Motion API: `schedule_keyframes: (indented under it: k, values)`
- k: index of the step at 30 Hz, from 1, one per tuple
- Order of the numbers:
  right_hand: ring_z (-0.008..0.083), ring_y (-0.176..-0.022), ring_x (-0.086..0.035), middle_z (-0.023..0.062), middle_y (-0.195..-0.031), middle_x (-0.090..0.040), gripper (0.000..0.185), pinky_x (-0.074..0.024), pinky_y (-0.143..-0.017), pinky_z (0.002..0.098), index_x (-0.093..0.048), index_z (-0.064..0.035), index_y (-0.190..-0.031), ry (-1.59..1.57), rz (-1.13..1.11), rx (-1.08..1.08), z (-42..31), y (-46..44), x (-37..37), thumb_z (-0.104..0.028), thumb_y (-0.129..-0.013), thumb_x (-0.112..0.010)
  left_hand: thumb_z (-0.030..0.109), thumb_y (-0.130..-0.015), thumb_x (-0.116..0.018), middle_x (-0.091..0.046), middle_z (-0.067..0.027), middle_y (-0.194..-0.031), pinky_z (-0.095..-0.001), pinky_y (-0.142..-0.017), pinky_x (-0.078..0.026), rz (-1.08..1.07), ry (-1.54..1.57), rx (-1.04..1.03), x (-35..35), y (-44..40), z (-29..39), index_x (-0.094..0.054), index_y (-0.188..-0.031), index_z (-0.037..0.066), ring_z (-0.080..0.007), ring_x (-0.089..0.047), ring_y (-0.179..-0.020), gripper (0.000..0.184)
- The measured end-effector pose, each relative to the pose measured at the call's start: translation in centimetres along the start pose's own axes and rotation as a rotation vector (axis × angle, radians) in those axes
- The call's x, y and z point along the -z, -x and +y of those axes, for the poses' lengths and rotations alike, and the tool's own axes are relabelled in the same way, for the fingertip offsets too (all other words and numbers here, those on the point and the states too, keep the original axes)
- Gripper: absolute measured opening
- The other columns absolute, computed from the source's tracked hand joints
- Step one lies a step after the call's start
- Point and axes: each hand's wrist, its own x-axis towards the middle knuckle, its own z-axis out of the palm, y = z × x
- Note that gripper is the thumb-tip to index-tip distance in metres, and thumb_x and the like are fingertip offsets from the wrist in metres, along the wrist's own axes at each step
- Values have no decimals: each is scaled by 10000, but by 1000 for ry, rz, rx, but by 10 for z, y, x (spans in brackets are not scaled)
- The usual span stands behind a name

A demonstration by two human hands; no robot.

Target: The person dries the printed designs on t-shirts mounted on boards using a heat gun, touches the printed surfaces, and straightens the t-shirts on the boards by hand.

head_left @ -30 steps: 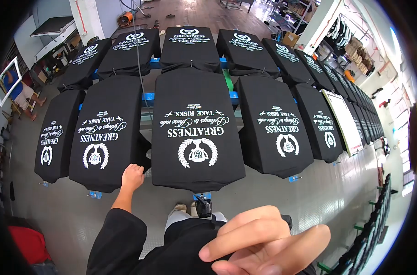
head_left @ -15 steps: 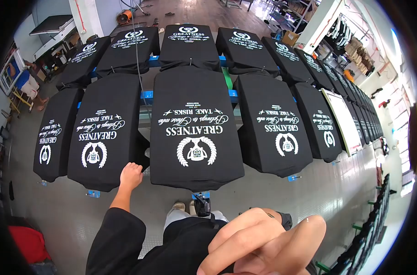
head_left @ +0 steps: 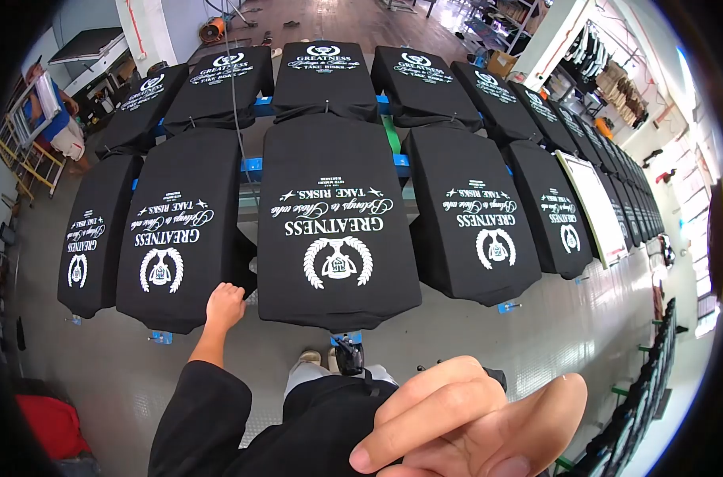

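One black shirt [head_left: 191, 171] touches the left hand [head_left: 226, 305], the right hand [head_left: 477, 425] apart.

Reads upside down, in white, on the front centre garment [head_left: 338, 306]: "GREATNESS", then "Belongs to Those who" in script, then "TAKE RISKS". Repeats the same words, also upside down, on the front left garment [head_left: 183, 306] and the front right garment [head_left: 449, 159]. Shows "GREATNESS" and "TAKE RISKS" upright on the far centre garment [head_left: 322, 95], upper middle of the frame. Too small to read surely in the smallest lines and wreath emblem [head_left: 338, 264].
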Motion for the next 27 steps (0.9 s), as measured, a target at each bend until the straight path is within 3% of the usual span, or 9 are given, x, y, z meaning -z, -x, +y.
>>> schedule_keyframes:
  k: [11,14,16,19,22,23,25,26,27]
  values:
    - [226,-393,-521,184,-658,-623,424,-422,-373,287,-351,-96,-1005,24,-21,-73,-12,5,4,92,-782,-658,106,-724,-686,-620,-84,-742,-361,-799,-454,0,8,12,2,-1,2,-574,-731,80,-248,-592,-813,116]
    - [239,-444,-543,196,-807,-588,421,-423,-373,275,-451,-129,-1001,4,229,-172,-7,2,-7,164,-746,-613,105,-723,-685,-618,-86,-739,-361,-797,-455,4,5,10,3,-1,2,-571,-728,79,-250,-592,-812,117]
    - [249,-476,-534,179,-1002,-470,515,-431,-386,261,-589,-220,-938,-74,-115,431,24,-6,12,238,-704,-556,103,-722,-683,-618,-87,-740,-361,-797,-455,15,14,7,4,-1,2,-570,-728,78,-250,-592,-812,116]
    - [249,-500,-520,131,-1083,-339,655,-444,-412,227,-660,-316,-832,-129,-226,507,27,-12,16,298,-656,-515,101,-720,-681,-617,-86,-740,-362,-798,-454,17,18,11,3,-1,2,-569,-729,78,-249,-593,-815,114]
    - [303,-600,-562,172,-1052,-458,359,-523,-551,315,-676,-195,-876,-329,-159,428,30,5,18,147,-802,-594,104,-722,-684,-621,-81,-745,-363,-802,-455,-11,3,14,3,-1,2,-574,-733,81,-244,-596,-821,112]
    - [303,-600,-562,172,-1052,-458,359,-523,-551,315,-676,-195,-876,-336,-163,428,33,8,23,147,-802,-594,104,-722,-684,-621,-81,-745,-363,-802,-455,-9,0,21,3,-1,2,-574,-733,81,-244,-596,-821,112]
    - [283,-596,-640,118,-1158,-392,583,-505,-399,287,-629,-186,-1062,-362,-312,228,36,13,40,260,-687,-641,117,-730,-682,-625,-70,-748,-360,-810,-456,-21,-3,20,3,-1,2,-584,-739,91,-237,-599,-828,102]
    - [305,-608,-629,146,-1180,-385,790,-534,-458,289,-593,-316,-1219,-397,-368,155,38,15,48,267,-686,-633,117,-730,-682,-625,-70,-748,-360,-810,-456,-23,-9,38,3,0,2,-584,-739,91,-237,-599,-828,102]
    - [282,-663,-658,153,-1090,-478,489,-549,-523,297,-599,-148,-1062,-374,-259,137,38,14,43,189,-718,-681,125,-736,-681,-628,-65,-752,-357,-816,-457,-15,-13,25,3,0,2,-589,-744,95,-233,-602,-833,97]
